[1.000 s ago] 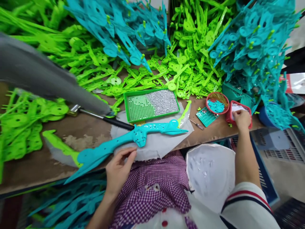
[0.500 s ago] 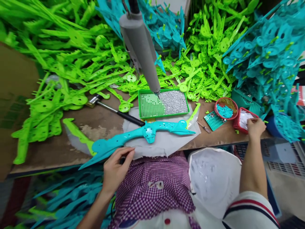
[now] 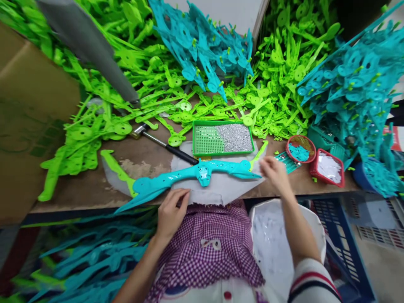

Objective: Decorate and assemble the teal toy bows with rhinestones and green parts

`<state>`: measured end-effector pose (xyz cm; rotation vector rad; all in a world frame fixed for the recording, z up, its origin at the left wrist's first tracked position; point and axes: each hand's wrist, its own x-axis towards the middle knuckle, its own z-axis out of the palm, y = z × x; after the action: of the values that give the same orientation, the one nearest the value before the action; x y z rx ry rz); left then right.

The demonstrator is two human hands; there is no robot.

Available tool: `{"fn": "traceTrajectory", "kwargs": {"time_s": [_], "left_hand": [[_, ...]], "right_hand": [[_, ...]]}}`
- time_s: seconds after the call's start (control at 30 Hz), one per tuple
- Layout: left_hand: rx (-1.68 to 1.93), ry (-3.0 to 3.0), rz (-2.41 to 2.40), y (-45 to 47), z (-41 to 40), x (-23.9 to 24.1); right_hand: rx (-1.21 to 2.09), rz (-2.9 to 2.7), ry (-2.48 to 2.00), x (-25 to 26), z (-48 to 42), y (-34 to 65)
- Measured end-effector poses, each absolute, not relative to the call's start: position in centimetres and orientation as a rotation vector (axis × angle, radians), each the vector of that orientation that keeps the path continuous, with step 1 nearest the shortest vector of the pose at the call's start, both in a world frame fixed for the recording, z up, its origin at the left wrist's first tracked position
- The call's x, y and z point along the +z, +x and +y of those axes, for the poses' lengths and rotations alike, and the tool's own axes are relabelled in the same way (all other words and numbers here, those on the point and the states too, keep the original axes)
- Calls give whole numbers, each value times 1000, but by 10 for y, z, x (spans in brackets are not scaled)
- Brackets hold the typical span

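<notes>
A long teal plastic toy bow [image 3: 189, 176] lies across a grey cloth [image 3: 221, 189] at the table's front edge. My left hand [image 3: 172, 210] rests at the cloth's front edge just below the bow, fingers curled and pinching the cloth. My right hand [image 3: 273, 173] is by the bow's right tip, blurred by motion, fingers bunched; what they hold is too small to make out. Behind the bow sits a green tray [image 3: 222, 139] half full of small silver screws.
A hammer [image 3: 164, 144] lies left of the tray. A round red basket [image 3: 300, 148] of teal bits and a red basket [image 3: 328, 167] of white pieces stand at the right. Green and teal plastic parts are heaped behind; a cardboard box [image 3: 28, 109] stands left, and a grey hanging tool [image 3: 91, 46] above.
My right hand left the red basket of white pieces and moved left to the bow's right tip. The hanging grey tool swung away to the upper left. My left hand stayed put.
</notes>
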<state>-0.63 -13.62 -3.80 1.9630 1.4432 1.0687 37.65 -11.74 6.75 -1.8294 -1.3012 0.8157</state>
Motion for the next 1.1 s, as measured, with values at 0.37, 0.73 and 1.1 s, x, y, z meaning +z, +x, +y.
{"fn": "traceTrajectory", "kwargs": {"time_s": [0.37, 0.73, 1.1], "left_hand": [[1086, 2010, 1409, -8, -132, -63], [1041, 1999, 1400, -5, -129, -53], [1012, 2015, 1450, -1, -130, -53]], "right_hand": [[614, -1838, -2032, 38, -57, 284], [522, -1893, -2181, 38, -48, 274], [493, -1981, -2257, 41, -46, 266]]}}
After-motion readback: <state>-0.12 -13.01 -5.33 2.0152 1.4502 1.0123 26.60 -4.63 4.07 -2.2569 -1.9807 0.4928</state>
